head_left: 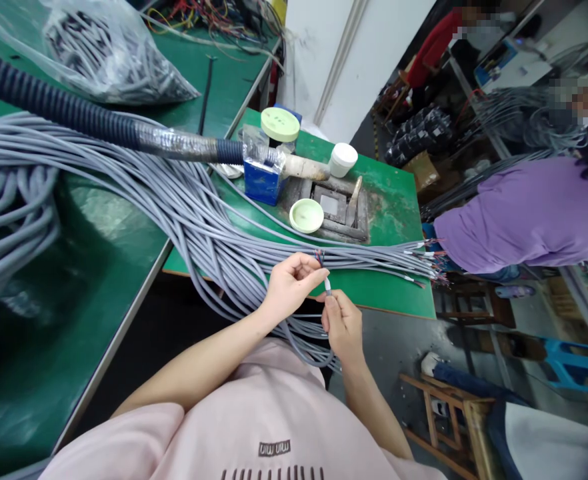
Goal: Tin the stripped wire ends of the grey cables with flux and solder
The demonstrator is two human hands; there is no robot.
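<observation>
Close in front of my chest, both hands are on one grey cable (329, 287) with a white section near its end. My left hand (297, 280) pinches the thin coloured wires (319, 256) that come out of that end. Lower down, my right hand (343, 325) grips the cable's grey jacket between thumb and fingers. Behind the hands, a thick bundle of grey cables (214, 220) runs across the green table. Their stripped ends (427, 263) fan out at the right edge, with short coloured wires showing.
A solder pot (330, 203) with a flat tool sits on the small green table (399, 200). Near it are a pale green dish (307, 216), a white cup (343, 160) and a dark corrugated hose (104, 130). A person in purple (529, 213) sits at right.
</observation>
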